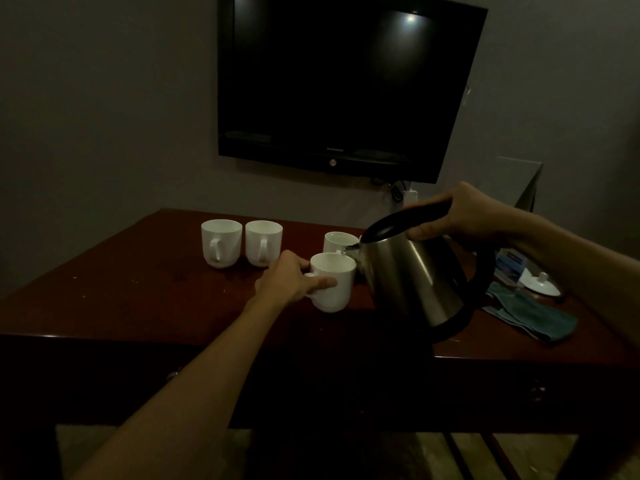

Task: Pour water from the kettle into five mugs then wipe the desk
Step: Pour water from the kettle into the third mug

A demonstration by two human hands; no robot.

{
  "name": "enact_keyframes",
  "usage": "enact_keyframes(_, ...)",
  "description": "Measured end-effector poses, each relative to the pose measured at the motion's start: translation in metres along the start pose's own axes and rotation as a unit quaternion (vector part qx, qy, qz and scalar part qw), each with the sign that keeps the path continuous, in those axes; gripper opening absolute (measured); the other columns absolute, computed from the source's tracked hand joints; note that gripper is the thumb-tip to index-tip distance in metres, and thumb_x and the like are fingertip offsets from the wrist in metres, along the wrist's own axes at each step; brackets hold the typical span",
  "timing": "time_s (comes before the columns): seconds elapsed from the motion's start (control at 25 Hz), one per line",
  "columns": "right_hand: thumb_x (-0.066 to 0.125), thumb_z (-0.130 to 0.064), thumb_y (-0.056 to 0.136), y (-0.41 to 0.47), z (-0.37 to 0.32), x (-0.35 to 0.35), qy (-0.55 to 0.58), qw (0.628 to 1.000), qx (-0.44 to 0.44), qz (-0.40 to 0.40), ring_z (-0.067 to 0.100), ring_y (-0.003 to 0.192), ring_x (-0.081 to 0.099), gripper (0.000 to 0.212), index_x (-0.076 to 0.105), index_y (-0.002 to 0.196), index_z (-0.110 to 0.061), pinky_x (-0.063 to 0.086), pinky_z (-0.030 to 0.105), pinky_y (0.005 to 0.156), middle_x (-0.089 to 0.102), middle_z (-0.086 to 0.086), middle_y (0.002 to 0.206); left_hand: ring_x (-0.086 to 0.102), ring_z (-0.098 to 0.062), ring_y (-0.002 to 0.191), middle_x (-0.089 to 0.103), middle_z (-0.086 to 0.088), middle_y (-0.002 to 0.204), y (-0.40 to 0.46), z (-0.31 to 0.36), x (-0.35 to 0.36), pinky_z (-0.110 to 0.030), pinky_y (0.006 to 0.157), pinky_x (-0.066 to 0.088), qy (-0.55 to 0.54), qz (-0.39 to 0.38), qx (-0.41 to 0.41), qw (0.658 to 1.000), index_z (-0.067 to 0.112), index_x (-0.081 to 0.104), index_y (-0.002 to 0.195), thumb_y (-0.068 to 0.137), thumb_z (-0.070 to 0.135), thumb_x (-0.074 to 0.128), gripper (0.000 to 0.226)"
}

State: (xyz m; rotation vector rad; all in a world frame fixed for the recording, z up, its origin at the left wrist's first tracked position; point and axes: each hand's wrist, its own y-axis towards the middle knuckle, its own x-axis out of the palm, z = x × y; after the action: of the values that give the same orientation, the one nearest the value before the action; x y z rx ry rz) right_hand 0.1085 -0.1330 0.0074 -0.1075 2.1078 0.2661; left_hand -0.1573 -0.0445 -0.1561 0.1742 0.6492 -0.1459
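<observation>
the right hand (pixel 464 216) is wrapping its fingers round the black handle of the stainless steel kettle (pixel 412 271) at centre right of the frame, tilting it so the spout is hanging just over the rim of the nearest white mug (pixel 333 287). the left hand (pixel 287 282) is gripping that mug at its handle side, thumb across the front, steadying it on the dark wooden desk (pixel 138 299). to pour well, the tilt should be growing slowly, spout kept over the mug's middle and low. three more mugs are showing behind; a fifth is not visible. the teal cloth (pixel 530 315) is lying at lower right, ready for wiping.
</observation>
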Motion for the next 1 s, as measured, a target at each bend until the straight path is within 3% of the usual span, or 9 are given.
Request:
enact_keyframes(0.12,0.078,-0.036,0.070,0.003,0.003,-0.001,-0.001,1.000,-0.004,-0.001,0.019,0.051,0.059,0.051,0.068,0.120,-0.029,0.051,0.030,0.049,0.072,0.001,0.076,0.069,-0.015,0.088,0.073,0.003,0.091,0.001,0.002,0.003,-0.047,0.085,0.057,0.006,0.005,0.017,1.000,0.023,0.070,0.096,0.071,0.051,0.080,0.039)
enact_keyframes(0.2,0.079,-0.043,0.064,0.005,0.003,-0.001,0.001,1.000,-0.013,0.002,0.038,0.072,0.067,0.055,0.071,0.117,-0.031,0.058,0.048,0.067,0.075,0.008,0.087,0.068,-0.014,0.086,0.073,0.002,0.090,0.002,0.001,0.001,-0.047,0.084,0.057,0.020,0.018,0.013,1.000,0.021,0.070,0.096,0.072,0.052,0.080,0.040)
enact_keyframes(0.28,0.080,-0.048,0.058,0.008,0.002,-0.001,0.000,1.000,-0.022,-0.007,0.050,0.092,0.063,0.055,0.072,0.111,-0.035,0.054,0.059,0.081,0.074,0.014,0.095,0.069,-0.014,0.086,0.073,0.001,0.090,0.003,-0.002,-0.004,-0.047,0.084,0.057,0.027,0.020,0.005,0.999,0.020,0.071,0.097,0.071,0.053,0.080,0.043)
enact_keyframes(0.48,0.077,-0.044,0.062,0.018,-0.011,0.003,-0.023,0.999,-0.038,-0.030,0.035,0.098,0.065,0.061,0.069,0.120,-0.026,0.054,0.040,0.086,0.072,0.009,0.100,0.070,-0.015,0.087,0.075,0.000,0.092,0.003,-0.004,-0.008,-0.048,0.085,0.057,0.014,0.013,0.003,1.000,0.019,0.071,0.100,0.071,0.052,0.080,0.044)
enact_keyframes(0.76,0.079,-0.039,0.067,0.024,-0.007,0.004,-0.025,0.999,-0.041,-0.023,0.041,0.099,0.064,0.055,0.069,0.120,-0.026,0.052,0.054,0.091,0.072,0.012,0.100,0.067,-0.015,0.092,0.074,-0.001,0.099,0.000,-0.003,-0.006,-0.043,0.086,0.054,0.000,0.011,0.007,1.000,0.019,0.071,0.107,0.075,0.049,0.079,0.044)
enact_keyframes(0.88,0.078,-0.036,0.071,0.024,-0.010,0.004,-0.028,0.998,-0.038,-0.029,0.027,0.081,0.068,0.050,0.069,0.119,-0.027,0.055,0.037,0.074,0.074,0.003,0.088,0.067,-0.013,0.091,0.073,0.001,0.097,0.001,-0.004,-0.006,-0.045,0.087,0.055,-0.004,0.014,0.002,1.000,0.020,0.071,0.106,0.074,0.050,0.079,0.044)
enact_keyframes(1.0,0.078,-0.033,0.074,0.025,-0.010,0.004,-0.037,0.998,-0.038,-0.030,0.017,0.066,0.065,0.046,0.069,0.119,-0.028,0.054,0.035,0.067,0.071,0.003,0.081,0.067,-0.013,0.090,0.073,0.002,0.097,0.000,-0.005,-0.005,-0.046,0.087,0.055,-0.010,0.020,0.005,1.000,0.020,0.071,0.108,0.074,0.049,0.080,0.046)
